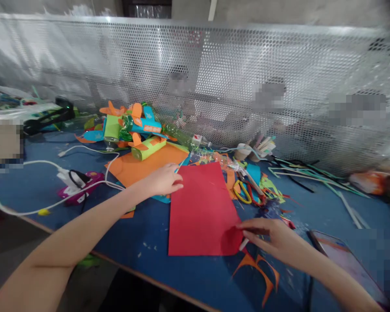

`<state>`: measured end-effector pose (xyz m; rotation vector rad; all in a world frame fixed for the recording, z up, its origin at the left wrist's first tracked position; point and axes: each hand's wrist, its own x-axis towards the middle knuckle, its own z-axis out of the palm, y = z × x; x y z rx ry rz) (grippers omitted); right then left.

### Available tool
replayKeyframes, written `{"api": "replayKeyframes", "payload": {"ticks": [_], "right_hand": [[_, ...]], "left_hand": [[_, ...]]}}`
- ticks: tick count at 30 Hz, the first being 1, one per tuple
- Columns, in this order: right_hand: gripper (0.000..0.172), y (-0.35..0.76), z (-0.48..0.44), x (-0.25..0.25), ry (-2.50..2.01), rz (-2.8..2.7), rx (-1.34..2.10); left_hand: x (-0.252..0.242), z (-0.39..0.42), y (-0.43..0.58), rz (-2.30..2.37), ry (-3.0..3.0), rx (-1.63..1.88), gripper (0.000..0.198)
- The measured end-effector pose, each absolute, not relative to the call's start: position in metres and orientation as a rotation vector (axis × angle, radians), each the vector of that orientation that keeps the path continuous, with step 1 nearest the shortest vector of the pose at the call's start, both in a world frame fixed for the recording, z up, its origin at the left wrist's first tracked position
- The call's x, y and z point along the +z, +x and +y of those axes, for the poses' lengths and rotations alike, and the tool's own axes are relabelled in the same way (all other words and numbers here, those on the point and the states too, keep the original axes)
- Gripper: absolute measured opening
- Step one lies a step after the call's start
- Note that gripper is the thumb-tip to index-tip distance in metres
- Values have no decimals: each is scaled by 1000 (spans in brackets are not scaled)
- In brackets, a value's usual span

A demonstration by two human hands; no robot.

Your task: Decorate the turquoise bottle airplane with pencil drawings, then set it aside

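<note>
A red sheet of paper (203, 212) lies over the blue table in front of me. My left hand (169, 180) is at its upper left edge, fingers curled and thumb on the paper; a thin whitish edge shows by the fingertips. At the lower right corner, my right hand (258, 234) pinches the sheet between thumb and fingers, and a small white piece shows just under them. Partly beneath the sheet and my left hand is an orange sheet of paper (162, 159). Orange paper offcuts (258, 273) lie below my right hand.
Bottle models wrapped in coloured paper (146, 125) stand at the back left. Yellow-handled scissors (242, 193) lie among scraps to the right. A phone (341, 255) is at the right, a purple power strip (81, 188) with white cables at the left. A perforated metal screen (221, 82) closes the back.
</note>
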<state>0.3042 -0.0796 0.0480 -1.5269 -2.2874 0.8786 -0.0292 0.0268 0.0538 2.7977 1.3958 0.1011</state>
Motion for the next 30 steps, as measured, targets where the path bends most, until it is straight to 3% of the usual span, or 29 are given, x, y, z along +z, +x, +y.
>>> {"api": "replayKeyframes", "payload": {"ticks": [5, 9, 18, 28, 30], "right_hand": [[39, 289, -76, 59, -1636, -2261, 828], [31, 279, -61, 52, -1583, -2174, 835], [29, 303, -28, 18, -1624, -2216, -163], [24, 300, -19, 9, -1792, -2225, -298], [27, 299, -19, 8, -1805, -2239, -296]], "left_hand": [[44, 16, 3, 1152, 2708, -55, 56], [38, 17, 13, 1117, 2660, -104, 62], [28, 26, 8, 966, 2699, 36, 63], [31, 3, 14, 968, 2738, 134, 53], [38, -11, 17, 849, 2778, 183, 60]]}}
